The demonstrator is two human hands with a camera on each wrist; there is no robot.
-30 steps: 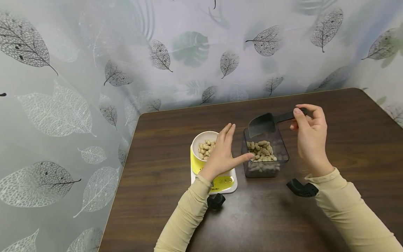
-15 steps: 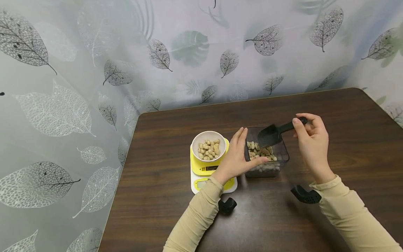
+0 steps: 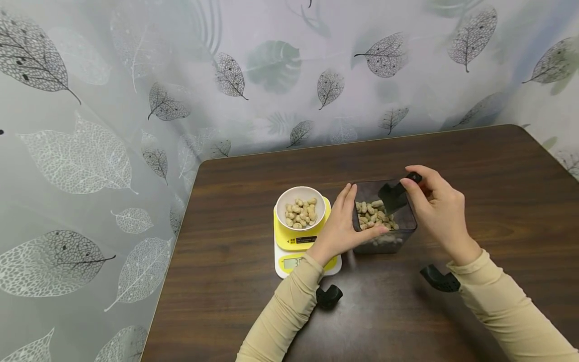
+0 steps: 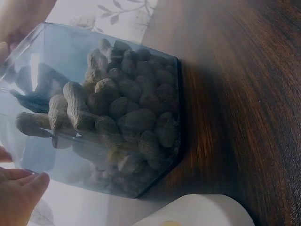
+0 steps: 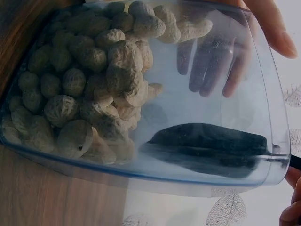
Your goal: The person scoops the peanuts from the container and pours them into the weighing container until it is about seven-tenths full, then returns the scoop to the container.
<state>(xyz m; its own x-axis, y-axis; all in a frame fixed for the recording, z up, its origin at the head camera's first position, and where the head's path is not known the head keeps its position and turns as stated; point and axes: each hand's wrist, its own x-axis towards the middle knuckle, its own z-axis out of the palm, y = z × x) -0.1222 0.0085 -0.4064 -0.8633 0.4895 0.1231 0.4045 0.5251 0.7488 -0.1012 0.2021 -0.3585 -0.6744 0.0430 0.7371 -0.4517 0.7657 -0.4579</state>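
In the head view, my right hand (image 3: 441, 211) pinches the handle of a black scoop (image 3: 392, 197). The scoop's blade is down inside a clear plastic container (image 3: 383, 247). Unshelled peanuts (image 5: 75, 82) fill the lower part of that container. My left hand (image 3: 340, 226) holds the container's left side, fingers along the wall and thumb at the front rim. The right wrist view shows the scoop blade (image 5: 207, 146) beside the peanuts, and left-hand fingers (image 5: 211, 70) through the plastic. It is hard to tell whether the blade holds any peanuts.
Left of the container stands a yellow and white kitchen scale (image 3: 285, 241), its display partly covered by my left arm. On it sits a white bowl (image 3: 281, 201) with several peanuts. The brown wooden table (image 3: 217, 241) backs onto a leaf-patterned curtain (image 3: 276, 115).
My left hand has moved right from over the scale to the container's side. My right hand has brought the scoop down into the container and tilted its blade more steeply.
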